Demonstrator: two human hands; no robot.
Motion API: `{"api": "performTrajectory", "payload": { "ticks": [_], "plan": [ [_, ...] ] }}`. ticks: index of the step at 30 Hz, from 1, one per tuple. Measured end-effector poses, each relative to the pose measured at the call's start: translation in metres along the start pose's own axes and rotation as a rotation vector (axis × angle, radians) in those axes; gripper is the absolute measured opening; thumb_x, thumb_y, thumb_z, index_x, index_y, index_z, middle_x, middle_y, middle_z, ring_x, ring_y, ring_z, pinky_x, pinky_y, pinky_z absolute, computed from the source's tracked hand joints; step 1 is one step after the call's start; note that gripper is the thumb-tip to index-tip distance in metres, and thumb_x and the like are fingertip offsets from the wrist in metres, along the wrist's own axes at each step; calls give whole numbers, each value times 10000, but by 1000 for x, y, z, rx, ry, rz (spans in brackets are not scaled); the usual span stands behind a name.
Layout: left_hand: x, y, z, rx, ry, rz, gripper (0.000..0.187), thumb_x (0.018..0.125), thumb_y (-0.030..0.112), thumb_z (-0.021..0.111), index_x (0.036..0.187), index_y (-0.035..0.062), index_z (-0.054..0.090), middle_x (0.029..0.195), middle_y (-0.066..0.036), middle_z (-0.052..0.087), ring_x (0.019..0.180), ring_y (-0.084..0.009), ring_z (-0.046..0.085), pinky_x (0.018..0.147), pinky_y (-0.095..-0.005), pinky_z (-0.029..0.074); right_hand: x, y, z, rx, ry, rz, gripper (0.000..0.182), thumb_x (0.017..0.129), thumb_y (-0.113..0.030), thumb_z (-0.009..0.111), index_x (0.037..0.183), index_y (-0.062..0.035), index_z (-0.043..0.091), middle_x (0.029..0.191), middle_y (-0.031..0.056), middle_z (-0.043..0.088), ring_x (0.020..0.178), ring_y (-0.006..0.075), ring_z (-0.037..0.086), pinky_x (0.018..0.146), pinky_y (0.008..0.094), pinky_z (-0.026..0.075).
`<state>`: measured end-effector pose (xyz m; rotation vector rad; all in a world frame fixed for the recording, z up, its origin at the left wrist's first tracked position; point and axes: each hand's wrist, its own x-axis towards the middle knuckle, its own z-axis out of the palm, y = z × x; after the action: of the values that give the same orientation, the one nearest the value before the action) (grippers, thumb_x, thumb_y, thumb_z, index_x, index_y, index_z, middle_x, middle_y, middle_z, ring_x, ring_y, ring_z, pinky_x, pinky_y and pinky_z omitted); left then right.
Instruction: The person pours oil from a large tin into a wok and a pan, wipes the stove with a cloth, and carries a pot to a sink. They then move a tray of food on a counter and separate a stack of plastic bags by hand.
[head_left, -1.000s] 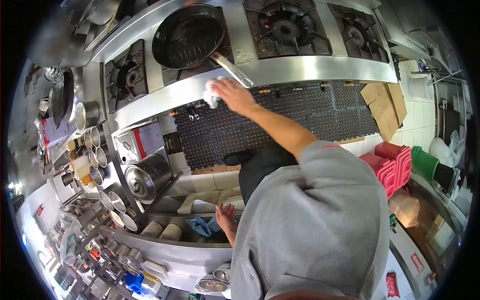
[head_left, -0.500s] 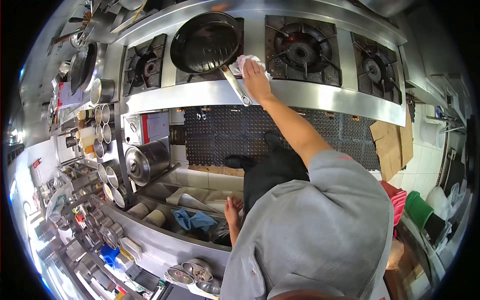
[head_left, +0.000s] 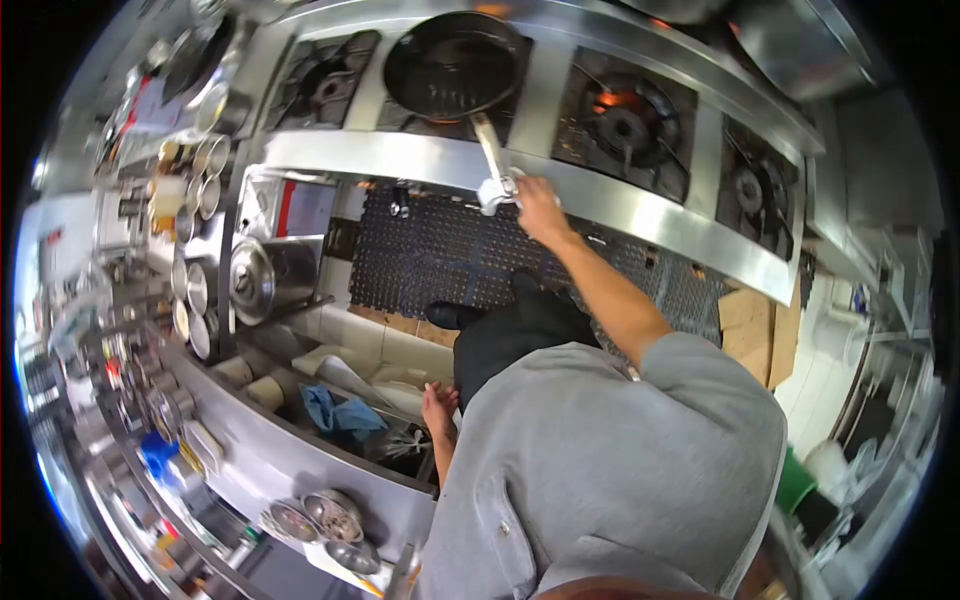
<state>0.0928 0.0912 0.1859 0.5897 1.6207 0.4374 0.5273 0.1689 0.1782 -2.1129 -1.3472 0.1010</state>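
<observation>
My right hand (head_left: 541, 212) is closed on a white cloth (head_left: 492, 194), which lies against the end of the frying pan's metal handle in front of the stove edge. The large dark frying pan (head_left: 452, 68) rests over a burner, its handle angled down toward me. Low at my side, beside my dark trousers, hangs my left hand (head_left: 440, 408), loosely open and holding nothing that I can see. It is nearest to the counter bins, where a blue cloth (head_left: 340, 414) lies.
A lit burner (head_left: 624, 122) stands right of the pan, with another burner (head_left: 755, 190) beyond it. Black rubber matting (head_left: 430, 250) covers the floor. At left are a lidded steel pot (head_left: 262, 278) and shelves of containers. Metal bowls (head_left: 330, 515) stand on the counter behind me.
My right hand and the cloth have moved from the stove top beside the pan down to the handle's end. The head view has shifted; my left hand still hangs at my side.
</observation>
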Motion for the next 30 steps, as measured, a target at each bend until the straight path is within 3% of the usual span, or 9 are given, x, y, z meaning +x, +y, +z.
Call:
{"api": "performTrajectory", "payload": {
  "ticks": [2,5,9,10,12,16,20,28,30],
  "plan": [
    [9,-12,-9,-61,28,-5,488,920,453,431,1132,23,520,844,-113,617,697,-170,608,632,-266,483,5,18,-16,207,-9,-56,590,607,50,586,1179,-63,498,1135,156,519,980,349,524,836,420,444],
    [1,-12,-7,-65,97,34,466,918,444,441,1102,28,542,816,-95,617,650,-141,591,594,-252,473,18,36,-17,-55,176,-138,290,798,-100,530,1066,-3,582,900,170,629,917,341,570,801,416,437],
    [-2,-24,-16,-203,217,53,421,916,416,451,1052,35,567,763,-81,613,613,-126,568,549,-250,452,2,-10,-11,-177,139,-294,402,910,-206,445,1217,52,466,1265,224,461,1150,391,431,982,476,313],
    [-5,-28,-18,-249,230,65,413,915,409,453,1034,33,574,757,-84,613,610,-127,565,542,-252,448,-9,92,50,-390,181,-392,383,924,-197,408,1209,51,474,1248,240,466,1146,393,432,969,481,330],
    [-9,-39,-21,-292,303,54,420,913,413,455,1010,24,580,752,-88,614,608,-128,564,543,-254,447,-6,12,16,-493,-131,-67,386,900,-166,411,1234,17,475,1224,235,480,1131,401,439,952,472,349],
    [0,-50,-26,-228,400,123,432,894,418,486,925,3,601,735,-97,622,639,-172,584,606,-300,462,-27,-4,66,-172,-163,-541,391,825,-37,455,1211,-8,509,1186,176,516,1106,334,468,938,432,355],
    [-14,-44,-44,-227,533,172,371,870,383,535,929,28,625,761,-103,634,728,-215,609,674,-333,463,-43,-188,93,426,-763,-564,438,709,24,547,1144,-21,556,1046,158,576,982,316,547,869,358,422],
    [-145,8,-119,-357,562,332,284,891,252,545,1069,39,604,956,-76,640,866,-145,583,795,-272,449,-132,-517,85,743,-1651,-1378,413,783,-41,588,1191,-52,523,1027,164,548,943,326,542,804,369,449],
    [-210,25,-144,-616,700,405,229,904,200,528,1028,27,614,930,-54,647,862,-146,581,803,-280,450,-177,-549,88,920,-1411,-1666,491,852,-221,569,1298,-85,414,1140,235,480,1042,395,473,859,430,422]
  ]
}}
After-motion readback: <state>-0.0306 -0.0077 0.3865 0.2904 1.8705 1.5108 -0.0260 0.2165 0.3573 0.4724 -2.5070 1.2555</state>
